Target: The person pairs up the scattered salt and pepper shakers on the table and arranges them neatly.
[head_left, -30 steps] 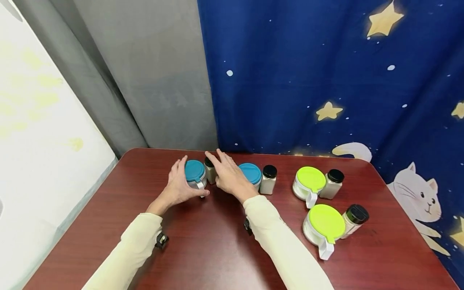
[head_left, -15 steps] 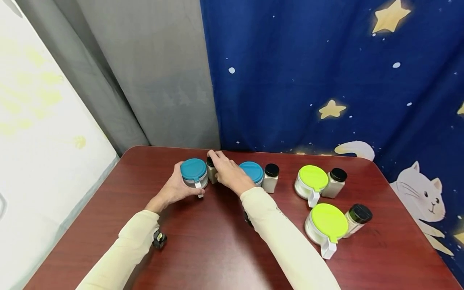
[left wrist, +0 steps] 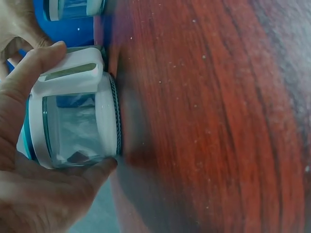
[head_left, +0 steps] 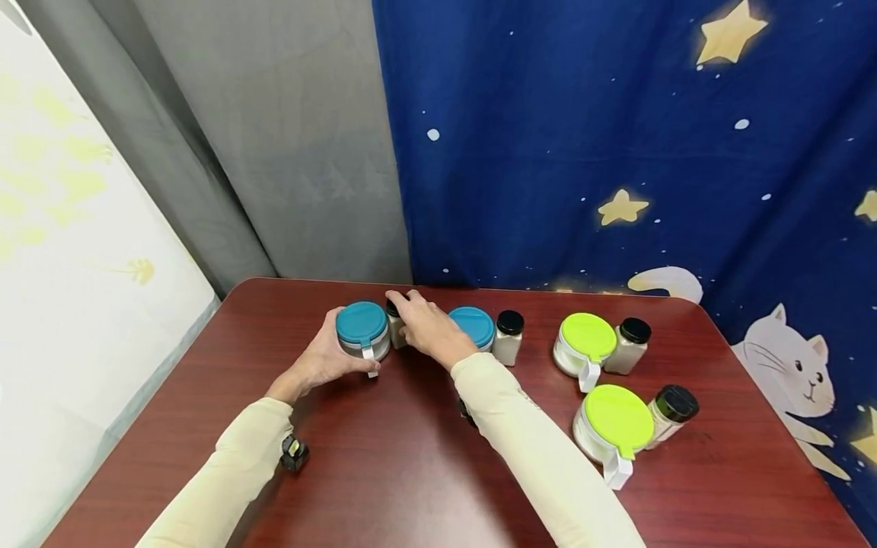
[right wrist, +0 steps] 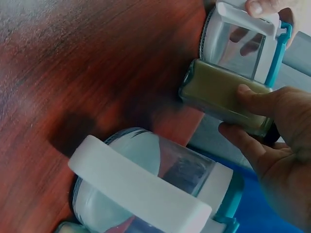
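In the head view my left hand (head_left: pixel 318 361) grips a clear seasoning jar (head_left: pixel 361 323) with a blue lid and white handle, standing at the table's far left. Thumb and fingers span its sides; the left wrist view shows the thumb by the handle (left wrist: pixel 73 77). My right hand (head_left: pixel 432 327) holds a small black-capped spice bottle (right wrist: pixel 214 90) just right of that jar. In the right wrist view thumb and fingers pinch the bottle, filled with something pale. A second blue-lidded jar (head_left: pixel 473 326), partly behind my right hand, stands beside another black-capped bottle (head_left: pixel 508 337).
Two jars with lime-green lids, the farther one (head_left: pixel 588 339) and the nearer one (head_left: pixel 617 422), stand on the right. Each has a black-capped bottle beside it, one farther (head_left: pixel 626 346) and one nearer (head_left: pixel 671 415). Curtains (head_left: pixel 479 152) hang behind the dark red table (head_left: pixel 411 472).
My left hand has closed around the blue-lidded jar, which has shifted slightly left. My right hand's outstretched fingers have come down and curled round the spice bottle. The other jars and bottles stay put.
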Available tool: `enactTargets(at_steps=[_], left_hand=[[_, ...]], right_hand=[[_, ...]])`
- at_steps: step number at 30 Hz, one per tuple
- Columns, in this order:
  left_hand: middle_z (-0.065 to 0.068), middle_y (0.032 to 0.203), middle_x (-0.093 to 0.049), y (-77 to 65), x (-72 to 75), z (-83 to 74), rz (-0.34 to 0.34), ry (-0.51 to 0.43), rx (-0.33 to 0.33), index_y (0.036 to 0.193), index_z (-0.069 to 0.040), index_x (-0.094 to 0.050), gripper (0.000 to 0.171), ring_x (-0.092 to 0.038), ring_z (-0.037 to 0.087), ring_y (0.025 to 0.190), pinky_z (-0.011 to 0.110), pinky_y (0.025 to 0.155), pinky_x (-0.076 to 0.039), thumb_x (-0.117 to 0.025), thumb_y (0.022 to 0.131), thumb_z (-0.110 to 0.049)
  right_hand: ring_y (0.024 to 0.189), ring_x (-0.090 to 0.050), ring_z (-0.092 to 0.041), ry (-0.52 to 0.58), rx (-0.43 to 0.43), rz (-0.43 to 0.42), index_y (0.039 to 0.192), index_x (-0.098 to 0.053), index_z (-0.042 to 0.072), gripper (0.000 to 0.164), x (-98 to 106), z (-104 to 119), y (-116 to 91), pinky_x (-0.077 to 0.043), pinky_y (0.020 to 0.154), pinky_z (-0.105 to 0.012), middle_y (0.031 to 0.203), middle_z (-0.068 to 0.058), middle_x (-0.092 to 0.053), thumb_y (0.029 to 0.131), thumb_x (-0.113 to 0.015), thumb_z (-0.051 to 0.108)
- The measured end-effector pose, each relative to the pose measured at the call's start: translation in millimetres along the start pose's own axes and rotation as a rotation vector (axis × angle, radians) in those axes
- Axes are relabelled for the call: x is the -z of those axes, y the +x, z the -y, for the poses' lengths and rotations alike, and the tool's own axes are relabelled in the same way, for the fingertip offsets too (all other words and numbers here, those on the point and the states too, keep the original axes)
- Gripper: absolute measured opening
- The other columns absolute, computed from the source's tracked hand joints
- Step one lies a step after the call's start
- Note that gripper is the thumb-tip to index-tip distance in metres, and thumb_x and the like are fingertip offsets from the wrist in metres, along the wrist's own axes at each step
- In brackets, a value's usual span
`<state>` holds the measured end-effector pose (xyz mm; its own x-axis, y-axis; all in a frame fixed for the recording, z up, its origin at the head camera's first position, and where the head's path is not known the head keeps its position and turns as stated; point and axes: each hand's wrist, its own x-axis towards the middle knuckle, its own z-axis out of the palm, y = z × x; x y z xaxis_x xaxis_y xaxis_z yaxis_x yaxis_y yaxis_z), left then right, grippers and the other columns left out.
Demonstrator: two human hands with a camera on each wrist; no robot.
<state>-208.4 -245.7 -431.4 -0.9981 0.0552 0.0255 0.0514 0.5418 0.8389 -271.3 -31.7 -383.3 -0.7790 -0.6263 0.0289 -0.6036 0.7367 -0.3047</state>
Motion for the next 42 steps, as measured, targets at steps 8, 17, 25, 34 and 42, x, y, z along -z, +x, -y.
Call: enactTargets(at_steps=[8,17,25,34,42], left_hand=[[0.02,0.144,-0.043,-0.3,1.6,3.3,-0.022,-0.009,-0.016,0.152,-0.001,-0.025,0.117,-0.047,0.038,0.127,0.056,0.106,-0.039,-0.099,0.065,-0.025],[0.017,0.144,-0.044,-8.6,14.0,-8.3,-0.042,0.031,-0.042,0.152,-0.005,-0.026,0.117,-0.047,0.034,0.127,0.055,0.107,-0.037,-0.1,0.063,-0.022],[0.016,0.139,-0.05,-38.0,16.6,-16.5,-0.041,0.087,-0.112,0.15,-0.003,-0.03,0.114,-0.053,0.033,0.122,0.055,0.102,-0.043,-0.1,0.063,-0.024],[0.01,0.136,-0.054,-60.6,12.4,-28.5,-0.073,0.139,-0.144,0.151,-0.01,-0.033,0.114,-0.055,0.029,0.12,0.056,0.099,-0.045,-0.1,0.061,-0.03],[0.002,0.132,-0.058,-95.4,0.5,-38.5,-0.064,0.128,-0.191,0.15,-0.017,-0.036,0.115,-0.058,0.02,0.116,0.05,0.096,-0.048,-0.102,0.057,-0.031]], right_hand=[[0.124,-0.057,-0.028,0.073,0.024,-0.022,0.159,-0.035,0.021,0.067,0,-6,-7,-0.049,0.1,-0.043,0.147,-0.011,-0.047,0.1,-0.067,0.016],[0.121,-0.057,-0.018,0.181,0.152,-0.139,0.152,-0.047,0.017,0.062,12,-5,-14,-0.046,0.103,-0.042,0.138,-0.007,-0.057,0.096,-0.073,0.013],[0.114,-0.061,-0.017,0.176,0.193,-0.152,0.152,-0.049,0.015,0.062,14,7,-38,-0.046,0.102,-0.047,0.134,-0.005,-0.06,0.095,-0.075,0.014],[0.099,-0.064,-0.01,0.315,0.162,-0.288,0.146,-0.058,0.019,0.066,14,17,-64,-0.054,0.084,-0.028,0.131,-0.002,-0.064,0.087,-0.082,0.006],[0.103,-0.062,-0.011,0.319,0.16,-0.32,0.145,-0.059,0.017,0.065,11,28,-106,-0.053,0.083,-0.028,0.123,-0.001,-0.067,0.085,-0.084,0.009]])
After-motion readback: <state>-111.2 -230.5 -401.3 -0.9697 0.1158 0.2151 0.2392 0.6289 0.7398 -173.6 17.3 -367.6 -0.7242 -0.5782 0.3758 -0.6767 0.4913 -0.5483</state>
